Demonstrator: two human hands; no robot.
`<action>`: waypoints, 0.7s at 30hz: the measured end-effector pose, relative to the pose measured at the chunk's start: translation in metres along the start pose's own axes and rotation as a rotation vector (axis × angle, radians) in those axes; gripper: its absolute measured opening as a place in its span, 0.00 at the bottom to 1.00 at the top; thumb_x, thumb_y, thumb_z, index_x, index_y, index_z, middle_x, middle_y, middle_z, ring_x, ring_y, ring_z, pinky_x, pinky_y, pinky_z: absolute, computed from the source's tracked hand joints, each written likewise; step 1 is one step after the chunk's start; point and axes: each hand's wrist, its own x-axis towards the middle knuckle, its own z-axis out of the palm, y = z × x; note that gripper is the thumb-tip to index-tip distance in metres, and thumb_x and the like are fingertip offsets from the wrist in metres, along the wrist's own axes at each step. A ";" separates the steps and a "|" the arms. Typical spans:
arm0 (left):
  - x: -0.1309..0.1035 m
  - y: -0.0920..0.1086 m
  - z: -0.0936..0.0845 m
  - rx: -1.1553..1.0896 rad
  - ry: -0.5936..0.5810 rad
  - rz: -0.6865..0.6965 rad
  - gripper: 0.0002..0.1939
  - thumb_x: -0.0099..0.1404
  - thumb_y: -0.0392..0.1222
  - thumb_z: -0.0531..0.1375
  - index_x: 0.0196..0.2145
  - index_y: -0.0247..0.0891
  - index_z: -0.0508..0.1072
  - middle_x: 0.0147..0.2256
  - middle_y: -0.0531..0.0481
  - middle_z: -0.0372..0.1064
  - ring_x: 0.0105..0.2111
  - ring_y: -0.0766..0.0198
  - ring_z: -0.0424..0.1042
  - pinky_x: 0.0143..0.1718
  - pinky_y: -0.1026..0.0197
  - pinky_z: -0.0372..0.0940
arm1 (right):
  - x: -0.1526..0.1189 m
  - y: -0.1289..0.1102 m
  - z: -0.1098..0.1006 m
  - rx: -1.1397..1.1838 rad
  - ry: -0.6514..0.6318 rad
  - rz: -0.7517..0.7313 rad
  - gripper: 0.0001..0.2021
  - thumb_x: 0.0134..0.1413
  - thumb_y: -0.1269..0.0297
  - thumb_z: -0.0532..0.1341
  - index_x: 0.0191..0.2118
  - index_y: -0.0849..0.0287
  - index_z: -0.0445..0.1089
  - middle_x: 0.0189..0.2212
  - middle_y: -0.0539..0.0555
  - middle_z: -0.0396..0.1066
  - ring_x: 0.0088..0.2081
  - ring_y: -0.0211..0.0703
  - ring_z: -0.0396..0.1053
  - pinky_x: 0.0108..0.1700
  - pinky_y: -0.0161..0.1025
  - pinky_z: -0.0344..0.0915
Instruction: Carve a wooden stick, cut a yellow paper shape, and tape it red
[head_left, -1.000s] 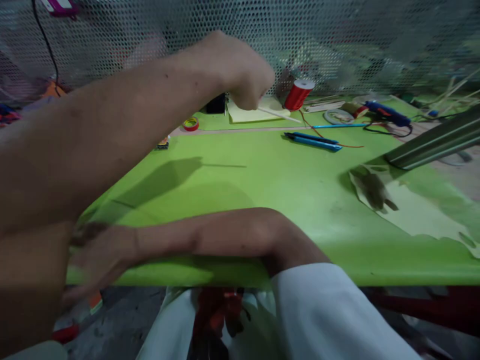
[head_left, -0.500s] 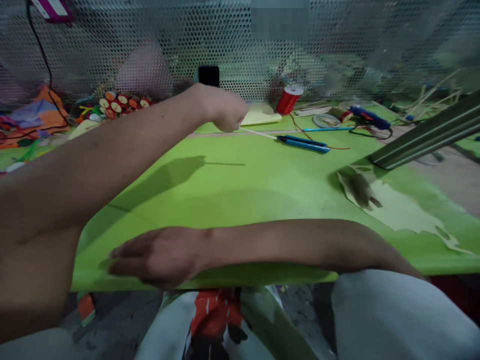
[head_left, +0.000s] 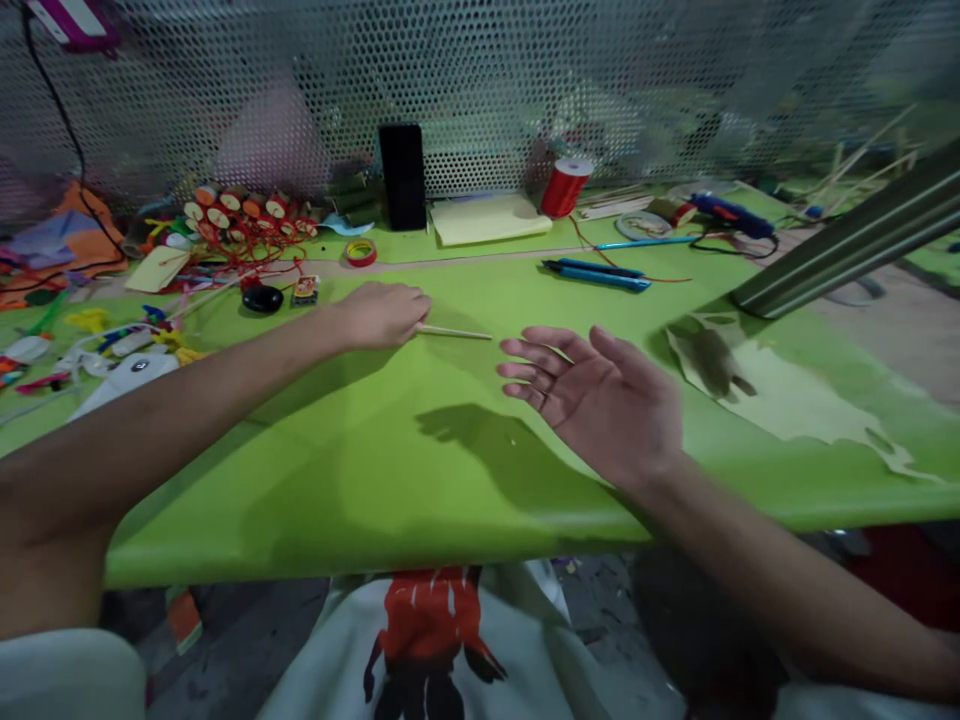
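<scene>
A pale stick (head_left: 459, 333) sits near the middle of the view, slim, straight and plain, its colour a creamy off-white that stands out against the green tabletop (head_left: 352, 450). One end disappears into the left hand (head_left: 384, 315), whose fingers are curled closed around it; the bare end points to three o'clock. Whether the stick touches the tabletop, I cannot tell. At about four o'clock from it, the right hand (head_left: 607, 405) is turned palm up, its fingers released, loosely spread and a little bent, just beside the stick's free tip. From the stick, a pair of blue tools (head_left: 598, 274) lies at two o'clock, a red spool (head_left: 566, 190) stands at one, and a black phone (head_left: 403, 178) is propped upright at eleven.
</scene>
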 end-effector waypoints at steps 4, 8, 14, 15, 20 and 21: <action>-0.009 0.007 -0.001 -0.012 0.007 -0.007 0.14 0.76 0.42 0.54 0.50 0.36 0.76 0.49 0.37 0.78 0.47 0.48 0.77 0.41 0.54 0.69 | -0.008 0.003 -0.009 -0.026 0.051 -0.035 0.24 0.71 0.43 0.46 0.51 0.50 0.73 0.59 0.60 0.78 0.57 0.55 0.78 0.62 0.63 0.73; -0.023 0.032 -0.007 -0.034 0.182 0.001 0.21 0.79 0.43 0.49 0.62 0.34 0.70 0.60 0.34 0.72 0.61 0.46 0.72 0.61 0.46 0.67 | -0.017 0.006 -0.017 -0.080 0.106 -0.095 0.25 0.71 0.41 0.45 0.51 0.46 0.75 0.58 0.56 0.78 0.58 0.55 0.78 0.63 0.63 0.73; -0.048 0.127 -0.013 0.107 0.716 0.727 0.27 0.81 0.44 0.45 0.73 0.56 0.62 0.74 0.61 0.57 0.75 0.66 0.56 0.75 0.55 0.56 | -0.019 0.011 -0.020 0.065 0.217 -0.100 0.22 0.71 0.43 0.48 0.46 0.42 0.77 0.55 0.49 0.81 0.59 0.51 0.77 0.66 0.63 0.70; -0.047 0.144 -0.014 0.146 0.756 0.811 0.27 0.82 0.45 0.43 0.73 0.61 0.61 0.74 0.67 0.56 0.74 0.71 0.55 0.75 0.58 0.55 | -0.017 0.012 -0.020 0.104 0.236 -0.089 0.22 0.71 0.43 0.49 0.45 0.43 0.77 0.54 0.49 0.81 0.59 0.50 0.77 0.68 0.63 0.69; -0.018 0.196 -0.017 0.254 0.779 0.942 0.30 0.80 0.56 0.36 0.72 0.65 0.62 0.72 0.76 0.56 0.74 0.79 0.52 0.72 0.66 0.59 | -0.011 0.019 -0.025 -0.062 0.258 -0.093 0.29 0.66 0.33 0.46 0.58 0.36 0.75 0.63 0.47 0.75 0.66 0.54 0.71 0.68 0.68 0.67; -0.013 0.198 -0.016 0.267 0.790 0.950 0.30 0.80 0.56 0.36 0.72 0.67 0.61 0.73 0.77 0.54 0.74 0.79 0.52 0.72 0.66 0.59 | -0.015 0.023 -0.026 -0.137 0.249 -0.084 0.29 0.65 0.31 0.46 0.62 0.30 0.72 0.64 0.44 0.73 0.68 0.54 0.69 0.66 0.68 0.70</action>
